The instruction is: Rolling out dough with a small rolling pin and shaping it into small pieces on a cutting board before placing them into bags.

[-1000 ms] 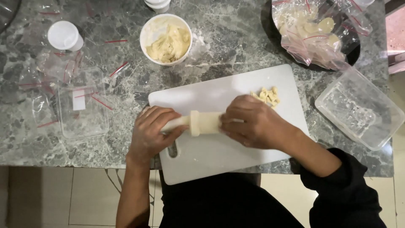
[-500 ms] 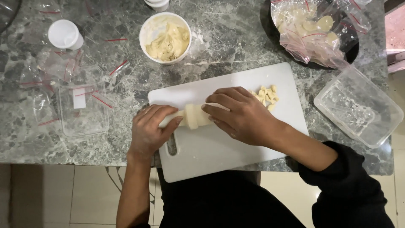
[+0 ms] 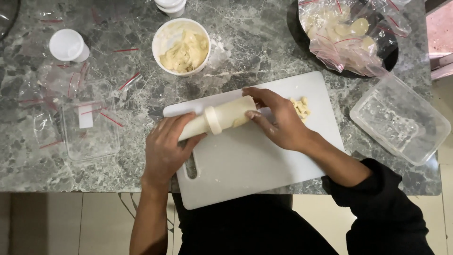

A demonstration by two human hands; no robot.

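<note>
The left hand (image 3: 167, 148) wraps around the narrow handle of a cream rolling pin (image 3: 219, 119), while the right hand (image 3: 278, 123) lies over its thick barrel, fingers curled on it. The pin lies tilted across the far half of a white cutting board (image 3: 255, 165) at the near edge of the marble worktop (image 3: 245, 47). Just beyond the right hand sits a small heap of pale dough bits (image 3: 301, 107), seemingly unflattened; a bowl of dough (image 3: 181, 46) waits behind, so most rolling seems left

A home kitchen: marble counter (image 3: 264, 42), white cutting board (image 3: 264, 165), bowl of dough (image 3: 181, 46).
</note>
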